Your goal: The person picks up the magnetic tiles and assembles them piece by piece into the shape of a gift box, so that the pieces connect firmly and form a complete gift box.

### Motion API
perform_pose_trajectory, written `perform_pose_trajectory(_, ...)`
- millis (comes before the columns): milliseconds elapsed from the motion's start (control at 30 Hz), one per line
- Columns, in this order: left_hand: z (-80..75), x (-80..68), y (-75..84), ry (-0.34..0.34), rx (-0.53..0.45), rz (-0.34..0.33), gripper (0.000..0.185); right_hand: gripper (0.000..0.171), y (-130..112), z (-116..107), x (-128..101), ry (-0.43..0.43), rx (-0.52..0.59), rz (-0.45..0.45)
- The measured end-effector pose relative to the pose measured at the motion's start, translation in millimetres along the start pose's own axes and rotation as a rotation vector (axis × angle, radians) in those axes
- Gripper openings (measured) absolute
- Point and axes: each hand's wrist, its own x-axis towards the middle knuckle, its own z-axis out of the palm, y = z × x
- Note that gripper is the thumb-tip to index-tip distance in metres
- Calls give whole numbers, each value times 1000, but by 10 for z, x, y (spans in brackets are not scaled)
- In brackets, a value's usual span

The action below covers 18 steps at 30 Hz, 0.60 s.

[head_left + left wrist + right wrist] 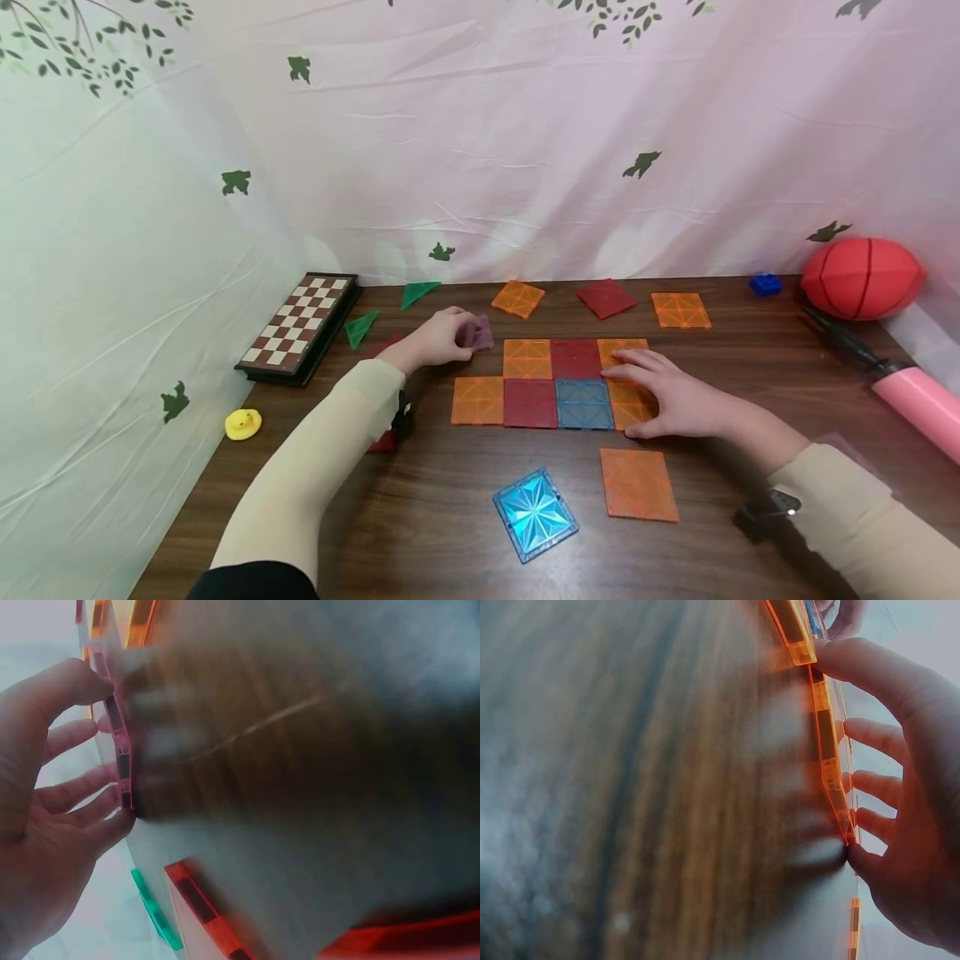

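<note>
My left hand (442, 337) holds a translucent purple magnetic tile (480, 333) by its edges, thumb on one side and fingers on the other. In the left wrist view the tile (124, 761) appears edge-on along the fingertips. Right of it lies a two-row block of flat square tiles: orange (527, 359), red (530, 403) and blue (585, 404). My right hand (678, 400) rests with spread fingers over the block's right-end orange tiles (630, 403), partly hiding them. In the right wrist view its fingertips touch an orange tile (827, 742).
Loose at the back are orange (517, 298) and red (606, 297) squares and green triangles (362, 329). Blue (536, 515) and orange (638, 485) squares lie in front. Around stand a chessboard (300, 325), rubber duck (243, 424), red ball (864, 279) and pink pump (922, 408).
</note>
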Motion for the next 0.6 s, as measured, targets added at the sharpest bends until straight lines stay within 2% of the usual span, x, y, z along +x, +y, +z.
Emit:
perform_pose_trajectory(167, 40, -82, 66, -24, -21, 42, 54, 80, -11, -3, 0, 0, 0, 1)
perform_pose_trajectory(433, 76, -209, 157, -53, -37, 42, 55, 80, -28, -20, 0, -2, 4, 1)
perform_pose_trajectory(600, 118, -271, 189, -56, -60, 68, 50, 80, -25, -14, 1, -3, 0, 1)
